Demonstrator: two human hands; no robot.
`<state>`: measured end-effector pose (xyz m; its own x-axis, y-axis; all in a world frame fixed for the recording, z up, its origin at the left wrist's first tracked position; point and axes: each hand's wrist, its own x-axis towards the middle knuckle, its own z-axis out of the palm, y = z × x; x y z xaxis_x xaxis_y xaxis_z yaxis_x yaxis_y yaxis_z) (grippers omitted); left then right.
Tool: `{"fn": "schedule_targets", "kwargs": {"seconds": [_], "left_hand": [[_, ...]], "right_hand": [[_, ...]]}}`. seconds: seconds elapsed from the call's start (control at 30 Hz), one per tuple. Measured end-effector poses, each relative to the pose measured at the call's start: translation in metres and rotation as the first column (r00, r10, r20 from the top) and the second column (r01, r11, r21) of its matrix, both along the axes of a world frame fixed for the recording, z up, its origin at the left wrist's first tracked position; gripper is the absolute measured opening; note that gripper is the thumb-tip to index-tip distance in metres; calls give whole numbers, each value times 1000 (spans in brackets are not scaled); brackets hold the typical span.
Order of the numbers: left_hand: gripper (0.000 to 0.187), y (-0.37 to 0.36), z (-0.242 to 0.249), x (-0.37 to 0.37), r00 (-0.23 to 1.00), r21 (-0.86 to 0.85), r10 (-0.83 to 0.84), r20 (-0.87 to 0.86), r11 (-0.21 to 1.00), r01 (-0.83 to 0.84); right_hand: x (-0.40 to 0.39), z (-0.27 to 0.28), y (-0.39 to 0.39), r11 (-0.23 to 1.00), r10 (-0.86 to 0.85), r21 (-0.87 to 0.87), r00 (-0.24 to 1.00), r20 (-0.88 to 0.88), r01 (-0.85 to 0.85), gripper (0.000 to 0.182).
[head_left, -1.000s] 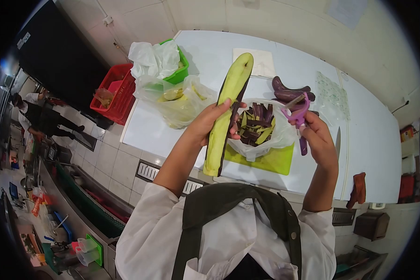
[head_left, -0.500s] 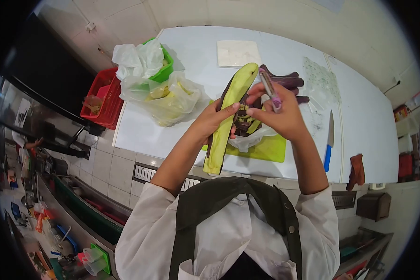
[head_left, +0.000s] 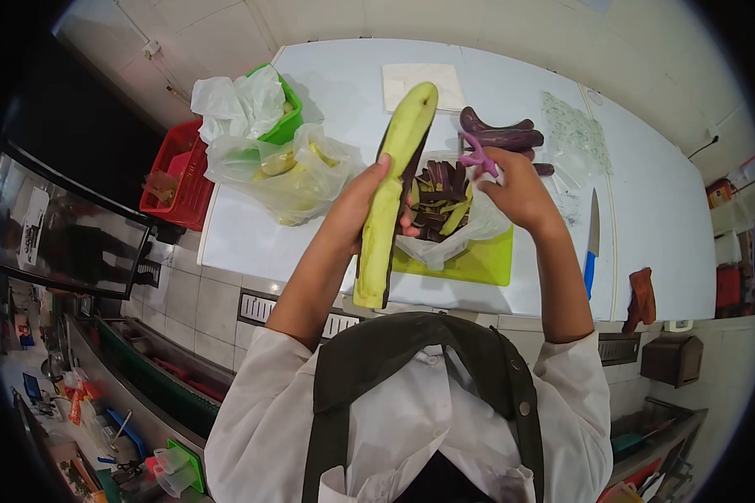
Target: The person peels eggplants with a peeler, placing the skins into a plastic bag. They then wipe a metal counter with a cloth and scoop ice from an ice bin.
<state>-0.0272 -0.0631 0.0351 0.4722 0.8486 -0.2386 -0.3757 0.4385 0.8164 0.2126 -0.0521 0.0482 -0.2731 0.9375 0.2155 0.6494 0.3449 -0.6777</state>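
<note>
A long eggplant [head_left: 381,226], its pale flesh bared along the upper face and dark skin left on the side, is gripped by my left hand [head_left: 356,205]. It slants upright beside a white plastic bag [head_left: 488,222] holding dark and green peel strips [head_left: 443,194]. My right hand [head_left: 518,189] has its fingers closed on a purple peeler [head_left: 476,155], held above the bag's right side and apart from the eggplant. Under the bag lies a lime-green cutting board [head_left: 493,261]. Several unpeeled purple eggplants [head_left: 503,137] rest behind the peeler.
To the right lies a knife [head_left: 591,251] with a blue handle, near a brown cloth [head_left: 640,300]. A clear bag of pale peeled vegetables [head_left: 289,184], a green basket [head_left: 287,126] and a red crate [head_left: 195,189] stand left. A folded white cloth [head_left: 398,80] lies at the back.
The peeler has moved away from the eggplant, and my right hand has shifted slightly right. The eggplant has moved left and stands more upright, uncovering more of the peel strips.
</note>
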Motion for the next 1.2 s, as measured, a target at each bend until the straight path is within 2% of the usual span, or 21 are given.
{"fn": "schedule_targets", "kwargs": {"seconds": [0.1, 0.2, 0.3, 0.33, 0.4, 0.43, 0.47, 0.57, 0.6, 0.7, 0.8, 0.9, 1.03, 1.1, 1.13, 1.2], "left_hand": [[47, -1, 2, -4, 997, -8, 24, 73, 1000, -23], [48, 4, -2, -9, 996, -20, 40, 80, 999, -38], [51, 4, -3, -8, 997, -7, 76, 17, 997, -76], [51, 3, -4, -7, 997, 9, 74, 4, 997, -74], [55, 1, -4, -3, 997, 3, 69, -28, 998, -69], [54, 0, -4, -2, 995, 7, 73, -68, 997, -72], [54, -1, -4, -1, 991, 11, 76, -107, 997, -75], [51, -7, 2, 2, 972, 33, 100, -215, 995, -95], [50, -10, 5, 2, 962, 42, 113, -247, 994, -105], [46, -17, 13, 0, 946, 48, 119, -300, 993, -110], [44, -17, 4, -6, 962, 30, 73, -262, 997, -67], [43, -28, 12, -10, 962, -1, -67, -263, 998, 69], [43, -25, 2, -12, 961, -68, -123, -248, 992, 109], [44, -25, -6, -15, 973, -124, -121, -195, 988, 98], [45, -27, -5, -18, 965, -156, -115, -235, 984, 80], [46, -32, -2, -30, 971, -139, -179, -157, 978, 157]], "right_hand": [[10, -3, -4, 999, 7, 37, 994, 106, -11, 40], [5, 38, -13, 975, 70, -201, 990, -122, -93, 42], [6, 52, -14, 948, 312, 6, 930, -197, -317, 41], [-1, 55, -15, 948, 317, 96, 920, -232, -302, 27], [-19, 67, -22, 972, 129, 186, 986, 105, -147, 27], [-30, 71, -26, 966, 12, 247, 965, 263, -79, 31], [-43, 62, -23, 822, -44, 550, 944, 326, -151, 38], [-60, 57, -17, 622, -9, 711, 905, 426, -329, 32], [-65, 48, -12, 585, 52, 736, 921, 385, -341, 23], [-74, 40, -6, 548, 27, 753, 907, 419, -364, 31], [-70, 34, 10, 490, 5, 782, 898, 440, -385, 34], [-49, 31, 37, 454, -145, 825, 886, 440, -336, 35], [-34, 26, 47, 476, -183, 812, 865, 467, -337, 34], [-21, 20, 57, 468, -257, 822, 840, 477, -324, 34], [-13, 16, 62, 464, -290, 827, 828, 481, -318, 35], [14, -1, 79, 540, -373, 803, 783, 497, -252, 36]]}}
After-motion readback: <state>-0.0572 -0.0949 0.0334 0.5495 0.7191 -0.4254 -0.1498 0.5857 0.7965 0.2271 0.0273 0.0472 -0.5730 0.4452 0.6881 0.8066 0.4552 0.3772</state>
